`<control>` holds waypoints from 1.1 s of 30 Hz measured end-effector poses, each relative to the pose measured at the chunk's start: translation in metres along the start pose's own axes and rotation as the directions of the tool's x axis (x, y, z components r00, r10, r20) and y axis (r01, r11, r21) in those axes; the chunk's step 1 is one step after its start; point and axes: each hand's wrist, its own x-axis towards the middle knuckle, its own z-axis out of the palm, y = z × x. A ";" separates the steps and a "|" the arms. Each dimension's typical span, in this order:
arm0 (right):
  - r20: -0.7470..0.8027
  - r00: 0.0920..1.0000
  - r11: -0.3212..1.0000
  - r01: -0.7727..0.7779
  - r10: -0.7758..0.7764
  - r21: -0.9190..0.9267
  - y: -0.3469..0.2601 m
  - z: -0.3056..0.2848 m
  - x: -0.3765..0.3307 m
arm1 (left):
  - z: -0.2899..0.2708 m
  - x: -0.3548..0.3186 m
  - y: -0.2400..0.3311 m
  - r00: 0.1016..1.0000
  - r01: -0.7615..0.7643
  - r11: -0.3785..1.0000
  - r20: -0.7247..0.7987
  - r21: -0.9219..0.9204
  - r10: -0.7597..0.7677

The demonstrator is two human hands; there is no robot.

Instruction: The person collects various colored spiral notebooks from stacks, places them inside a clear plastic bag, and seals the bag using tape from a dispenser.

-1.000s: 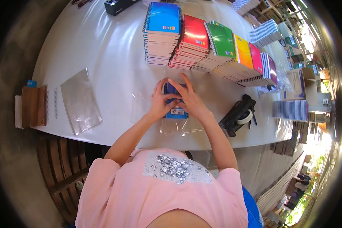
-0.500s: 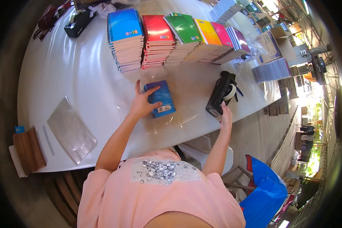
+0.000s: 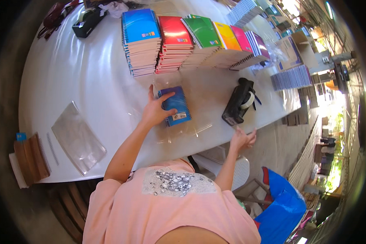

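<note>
A small blue spiral notebook point(image 3: 180, 102) lies on the table on what looks like clear plastic film point(image 3: 197, 126). My left hand point(image 3: 154, 110) rests on its left side, fingers spread over the cover and the thumb side toward the label. At the table's front edge is my right hand point(image 3: 242, 140), just below the cutting end of a black tape dispenser point(image 3: 236, 103) with a roll of clear tape point(image 3: 248, 100). Thumb and index finger there are pinched together, the other fingers pointing right. Whatever the pinch holds is too fine to make out.
Stacks of spiral notebooks with blue point(image 3: 140, 26), red point(image 3: 175, 31), green point(image 3: 203, 32) and yellow point(image 3: 227, 36) covers stand beyond my hands. Clear plastic sleeves point(image 3: 79, 138) lie at left, near a brown stack point(image 3: 31, 158). Another black dispenser point(image 3: 88, 24) sits far left.
My right hand has drawn back from the dispenser's side toward the table's front edge, its fingers now pinched. The left hand stays on the blue notebook.
</note>
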 end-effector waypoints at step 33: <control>0.284 0.379 0.064 -0.499 -0.881 0.865 -0.181 -0.044 -0.023 | 0.076 -0.065 0.009 0.910 -0.332 0.881 -0.360 -0.336 0.205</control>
